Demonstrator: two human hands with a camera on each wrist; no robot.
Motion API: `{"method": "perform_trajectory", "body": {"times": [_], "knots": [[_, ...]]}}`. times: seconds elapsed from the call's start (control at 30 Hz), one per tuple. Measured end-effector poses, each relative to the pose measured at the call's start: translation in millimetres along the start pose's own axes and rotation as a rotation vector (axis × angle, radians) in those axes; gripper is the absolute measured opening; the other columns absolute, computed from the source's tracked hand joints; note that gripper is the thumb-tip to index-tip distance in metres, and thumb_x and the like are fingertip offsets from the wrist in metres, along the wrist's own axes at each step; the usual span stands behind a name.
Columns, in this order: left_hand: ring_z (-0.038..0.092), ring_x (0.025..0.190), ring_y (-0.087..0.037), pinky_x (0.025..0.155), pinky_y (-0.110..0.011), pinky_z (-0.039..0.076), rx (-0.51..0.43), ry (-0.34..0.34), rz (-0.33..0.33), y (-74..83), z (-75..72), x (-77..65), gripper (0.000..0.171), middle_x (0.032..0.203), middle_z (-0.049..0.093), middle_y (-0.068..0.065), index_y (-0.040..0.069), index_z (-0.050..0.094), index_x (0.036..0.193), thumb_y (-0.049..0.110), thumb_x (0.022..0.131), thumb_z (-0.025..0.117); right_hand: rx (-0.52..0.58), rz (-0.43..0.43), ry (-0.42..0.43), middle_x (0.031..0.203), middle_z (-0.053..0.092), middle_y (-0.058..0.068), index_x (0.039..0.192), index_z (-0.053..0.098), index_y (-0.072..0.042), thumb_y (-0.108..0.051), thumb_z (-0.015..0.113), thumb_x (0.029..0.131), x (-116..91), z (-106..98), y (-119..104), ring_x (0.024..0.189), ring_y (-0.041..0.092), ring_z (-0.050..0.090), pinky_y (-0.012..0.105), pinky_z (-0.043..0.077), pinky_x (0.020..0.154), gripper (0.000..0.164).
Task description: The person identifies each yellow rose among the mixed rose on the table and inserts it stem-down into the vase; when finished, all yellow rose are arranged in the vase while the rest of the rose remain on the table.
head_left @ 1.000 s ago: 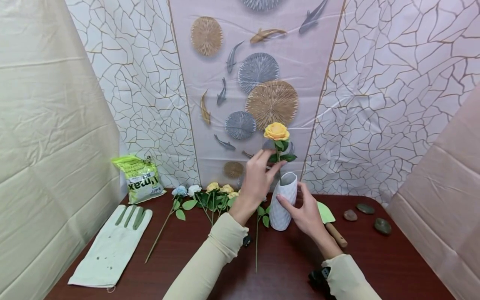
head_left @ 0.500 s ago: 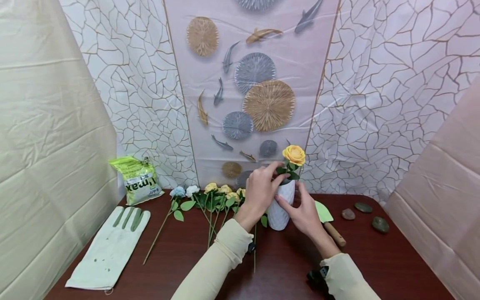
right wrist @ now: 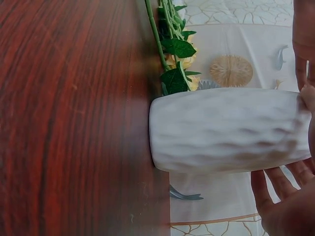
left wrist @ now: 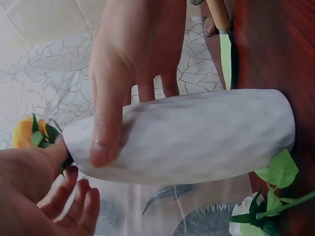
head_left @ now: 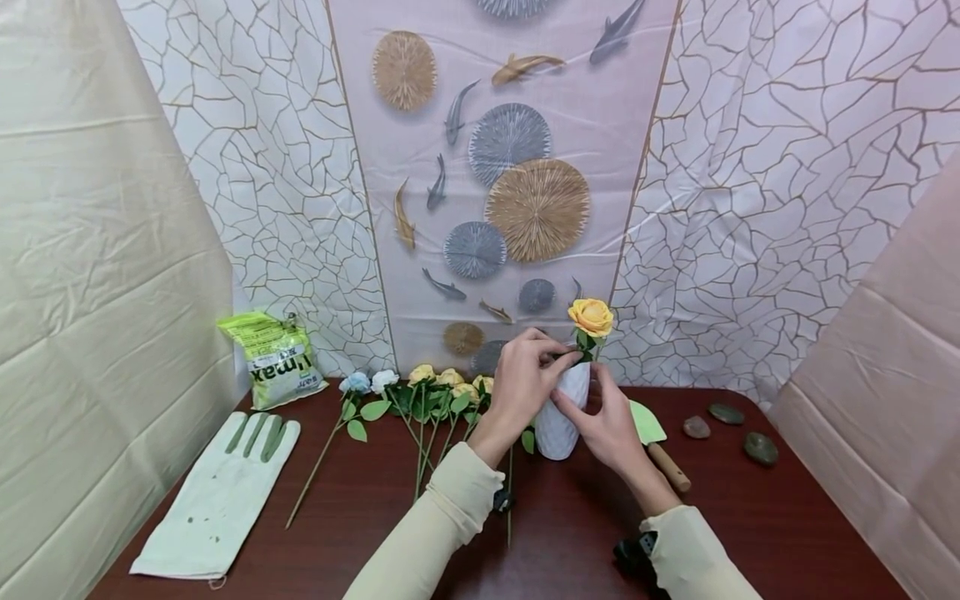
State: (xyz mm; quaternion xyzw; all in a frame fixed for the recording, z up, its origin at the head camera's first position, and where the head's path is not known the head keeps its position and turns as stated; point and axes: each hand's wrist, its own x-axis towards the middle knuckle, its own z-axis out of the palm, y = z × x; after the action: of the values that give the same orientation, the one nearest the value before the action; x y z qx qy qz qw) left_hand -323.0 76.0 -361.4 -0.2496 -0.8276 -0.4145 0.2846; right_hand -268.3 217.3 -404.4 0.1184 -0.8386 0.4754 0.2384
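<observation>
A yellow rose [head_left: 591,317] stands in the mouth of a white textured vase [head_left: 558,429], its bloom above the rim and its lower stem hidden inside. My left hand [head_left: 519,383] pinches the rose just under the bloom, by its leaves at the rim. Around the upper part of the vase my right hand [head_left: 606,423] grips, thumb on the near side and fingers behind. The left wrist view shows that thumb pressed on the vase wall [left wrist: 206,135]. In the right wrist view the vase base [right wrist: 162,132] meets the wooden table.
Several yellow roses [head_left: 450,379], a white one [head_left: 386,381] and a blue one [head_left: 356,383] lie to the left. Further left are a glove [head_left: 221,496] and a green bag [head_left: 281,358]. A small trowel [head_left: 669,467] and three stones [head_left: 761,449] lie right.
The yellow rose has gone down into the vase, moving lower and slightly right with my left hand. My right hand keeps its grip on the vase.
</observation>
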Motion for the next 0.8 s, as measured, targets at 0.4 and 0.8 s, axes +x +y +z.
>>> {"method": "perform_trajectory", "body": {"times": [0.4, 0.8], "knots": [[0.067, 0.073, 0.003, 0.061, -0.015, 0.053, -0.158, -0.097, -0.007, -9.7, -13.5, -5.3, 0.018, 0.098, 0.077, 0.009, 0.028, 0.080, 0.105, 0.036, 0.090, 0.076, 0.047, 0.033, -0.006, 0.122, 0.065, 0.002, 0.145, 0.042, -0.024, -0.046, 0.074, 0.090, 7.2, 10.1, 40.6, 0.106, 0.015, 0.067, 0.027, 0.058, 0.077, 0.068], [0.074, 0.090, -0.012, 0.082, -0.032, 0.061, -0.106, -0.051, -0.084, -75.7, -75.5, -46.3, 0.018, 0.100, 0.078, 0.003, 0.022, 0.076, 0.106, 0.031, 0.090, 0.078, 0.006, 0.048, 0.017, 0.118, 0.067, 0.004, 0.142, 0.044, -0.022, -0.048, 0.075, 0.089, 5.5, 11.4, 41.4, 0.101, 0.019, 0.068, 0.029, 0.058, 0.076, 0.066]]}}
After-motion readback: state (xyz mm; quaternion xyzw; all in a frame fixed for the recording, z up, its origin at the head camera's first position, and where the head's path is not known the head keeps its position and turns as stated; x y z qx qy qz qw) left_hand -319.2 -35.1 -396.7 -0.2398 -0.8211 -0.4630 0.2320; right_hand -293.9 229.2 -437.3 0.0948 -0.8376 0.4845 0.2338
